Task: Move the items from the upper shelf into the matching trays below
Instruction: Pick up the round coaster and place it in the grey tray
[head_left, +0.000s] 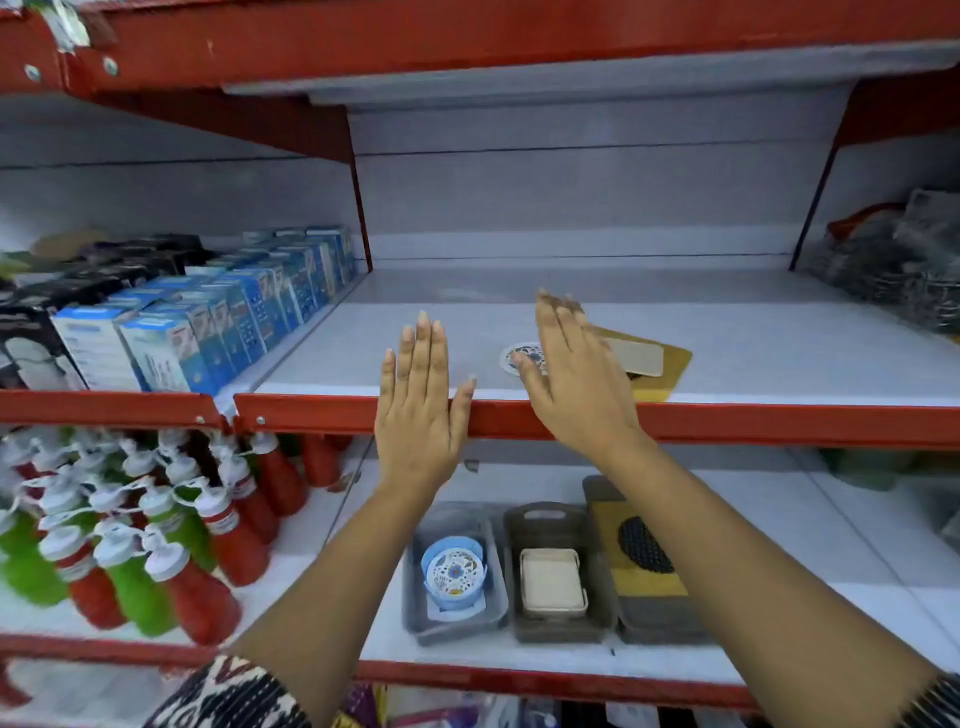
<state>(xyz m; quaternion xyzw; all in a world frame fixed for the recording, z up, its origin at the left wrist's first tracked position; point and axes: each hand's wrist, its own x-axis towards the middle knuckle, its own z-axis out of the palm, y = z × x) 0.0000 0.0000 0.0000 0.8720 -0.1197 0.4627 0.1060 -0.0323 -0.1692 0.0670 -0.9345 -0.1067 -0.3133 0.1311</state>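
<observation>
On the upper shelf (779, 358) lie a round white patterned disc (514, 356), a beige rectangular pad (636, 357) and a mustard-yellow mat (670, 371) under the pad. My right hand (574, 379) hovers open over the disc and partly hides it. My left hand (418, 400) is open and flat at the shelf's red front edge, holding nothing. Below stand three trays: a grey one (498, 618) with a blue holder and a patterned disc, a brown one (563, 522) with a beige pad, and a dark one (654, 623) with a yellow mat, partly behind my right forearm.
Blue and black boxes (218, 317) fill the upper shelf to the left, past a red divider. Red and green bottles (156, 530) crowd the lower shelf's left side. Bagged dark items (904, 260) sit at the upper right. White shelf surface lies right of the trays.
</observation>
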